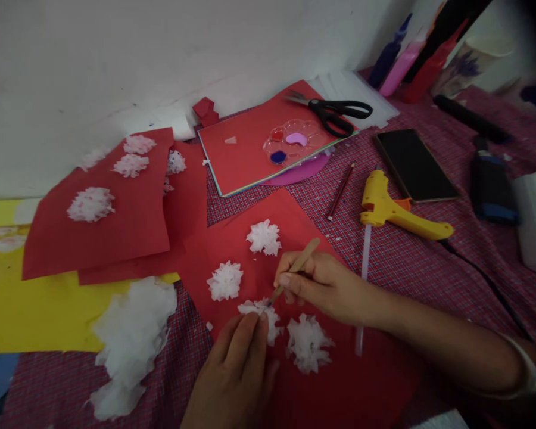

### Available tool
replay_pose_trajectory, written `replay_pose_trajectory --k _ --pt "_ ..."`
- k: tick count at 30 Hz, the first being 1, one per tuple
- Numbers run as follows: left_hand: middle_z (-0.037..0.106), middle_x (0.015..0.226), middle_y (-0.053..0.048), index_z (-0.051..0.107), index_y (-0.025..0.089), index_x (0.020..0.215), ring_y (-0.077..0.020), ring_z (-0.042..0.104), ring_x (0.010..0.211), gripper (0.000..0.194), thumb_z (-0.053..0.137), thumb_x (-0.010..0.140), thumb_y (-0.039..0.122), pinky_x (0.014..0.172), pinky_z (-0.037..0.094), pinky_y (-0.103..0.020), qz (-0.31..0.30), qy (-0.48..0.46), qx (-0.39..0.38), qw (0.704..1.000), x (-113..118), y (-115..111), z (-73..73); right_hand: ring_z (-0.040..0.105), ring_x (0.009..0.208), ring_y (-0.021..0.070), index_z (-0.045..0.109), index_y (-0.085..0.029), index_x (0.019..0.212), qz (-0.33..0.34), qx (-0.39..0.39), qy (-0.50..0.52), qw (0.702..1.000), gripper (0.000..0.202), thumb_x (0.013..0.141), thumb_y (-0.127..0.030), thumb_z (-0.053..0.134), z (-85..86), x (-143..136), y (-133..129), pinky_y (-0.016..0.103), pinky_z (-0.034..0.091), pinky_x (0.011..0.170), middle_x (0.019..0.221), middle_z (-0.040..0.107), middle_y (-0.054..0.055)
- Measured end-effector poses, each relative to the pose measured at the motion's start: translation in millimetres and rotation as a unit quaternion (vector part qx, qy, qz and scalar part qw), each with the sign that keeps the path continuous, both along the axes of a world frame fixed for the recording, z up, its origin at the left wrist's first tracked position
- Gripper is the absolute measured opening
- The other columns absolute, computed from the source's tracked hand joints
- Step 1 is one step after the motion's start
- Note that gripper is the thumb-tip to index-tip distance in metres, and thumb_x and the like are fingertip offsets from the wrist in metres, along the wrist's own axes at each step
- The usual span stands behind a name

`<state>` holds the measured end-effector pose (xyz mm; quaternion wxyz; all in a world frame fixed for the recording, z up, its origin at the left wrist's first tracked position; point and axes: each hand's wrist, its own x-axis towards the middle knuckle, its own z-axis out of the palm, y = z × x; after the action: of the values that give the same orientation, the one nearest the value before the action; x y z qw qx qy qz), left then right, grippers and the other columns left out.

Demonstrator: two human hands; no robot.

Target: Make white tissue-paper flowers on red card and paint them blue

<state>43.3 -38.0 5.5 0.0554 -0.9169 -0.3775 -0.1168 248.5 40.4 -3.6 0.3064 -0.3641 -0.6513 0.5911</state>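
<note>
My right hand pinches a flat, pale wooden stick. The stick tapers to a dark tip, which meets a white ruffled tissue-paper flower on the red sheet. My left hand has its fingers together on the near edge of that same flower and hides part of it. Around it on the sheet are three more white flowers: one at the top, one to the left and one to the right.
A yellow glue gun with its cord, a pencil and a phone lie to the right. Behind are a paint palette and black-handled scissors. Red sheets with flowers and crumpled white tissue lie left.
</note>
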Motion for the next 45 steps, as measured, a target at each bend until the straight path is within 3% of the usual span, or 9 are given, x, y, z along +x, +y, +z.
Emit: replay_pose_trajectory --k 7,14,20,24,30,35,40,45 --pt "0.066 0.104 -0.011 0.06 0.006 0.111 -0.0213 0.058 0.099 0.029 0.036 0.095 0.013 0.084 0.051 -0.031 0.003 0.002 -0.023 1.0 0 0 2.8 0.056 0.062 0.0099 0.057 -0.017 0.077 0.003 -0.013 0.015 1.0 0.024 0.096 -0.023 0.044 -4.3 -3 -2 0.023 0.046 0.059 0.072 0.061 0.0" --pt "0.067 0.101 -0.008 0.063 0.012 0.098 -0.0213 0.058 0.097 0.029 0.035 0.093 0.008 0.084 0.052 -0.032 -0.024 0.028 0.01 0.999 3 2 3.8 0.057 0.06 0.0091 0.055 -0.018 0.076 -0.028 -0.032 0.036 0.998 0.023 0.095 -0.021 0.043 -5.6 -6 -6 0.022 0.046 0.055 0.069 0.061 0.0" --pt "0.066 0.102 -0.008 0.063 0.012 0.102 -0.0203 0.057 0.097 0.031 0.032 0.095 0.01 0.084 0.051 -0.031 -0.016 0.024 0.014 0.999 3 0 2.6 0.055 0.056 0.0088 0.055 -0.018 0.08 -0.049 -0.073 0.053 0.995 0.024 0.096 -0.03 0.043 -6.9 -7 -8 0.022 0.046 0.054 0.068 0.06 0.0" --pt "0.066 0.103 -0.007 0.064 0.014 0.102 -0.0198 0.057 0.099 0.031 0.034 0.094 0.009 0.086 0.05 -0.031 0.005 0.01 -0.006 1.0 4 -1 3.3 0.055 0.057 0.0086 0.055 -0.018 0.078 -0.031 -0.052 0.049 0.997 0.023 0.096 -0.025 0.043 -4.3 -7 -7 0.021 0.046 0.056 0.07 0.06 -0.001" --pt "0.067 0.103 -0.008 0.065 0.016 0.1 -0.021 0.057 0.098 0.03 0.037 0.092 0.008 0.083 0.051 -0.033 -0.02 0.014 -0.01 1.0 2 2 4.6 0.057 0.061 0.0099 0.057 -0.018 0.079 -0.019 -0.043 0.047 0.998 0.019 0.094 -0.022 0.045 -4.3 -8 -7 0.022 0.047 0.057 0.072 0.061 0.0" --pt "0.065 0.107 -0.009 0.064 0.013 0.1 -0.0218 0.057 0.101 0.027 0.038 0.093 0.009 0.082 0.054 -0.033 -0.019 0.016 -0.025 0.999 -2 0 3.9 0.055 0.058 0.0095 0.056 -0.018 0.075 -0.049 -0.05 0.051 0.996 0.022 0.094 -0.023 0.046 -6.0 -9 -9 0.021 0.046 0.054 0.067 0.06 0.0" --pt "0.059 0.115 -0.011 0.063 0.016 0.089 -0.0243 0.054 0.108 0.019 0.045 0.089 0.007 0.085 0.053 -0.037 -0.025 -0.031 -0.035 0.999 -6 -2 1.1 0.055 0.055 0.0091 0.057 -0.017 0.082 -0.071 -0.095 0.079 0.99 0.021 0.095 -0.028 0.045 -8.5 -9 -8 0.021 0.046 0.052 0.066 0.059 -0.001" --pt "0.06 0.11 -0.012 0.062 0.015 0.091 -0.0238 0.057 0.1 0.02 0.045 0.088 0.005 0.08 0.055 -0.038 -0.015 -0.046 -0.028 0.998 -2 1 1.9 0.056 0.058 0.008 0.057 -0.017 0.08 -0.047 -0.062 0.067 0.995 0.018 0.093 -0.021 0.046 -7.3 -10 -9 0.02 0.046 0.054 0.069 0.06 -0.001"
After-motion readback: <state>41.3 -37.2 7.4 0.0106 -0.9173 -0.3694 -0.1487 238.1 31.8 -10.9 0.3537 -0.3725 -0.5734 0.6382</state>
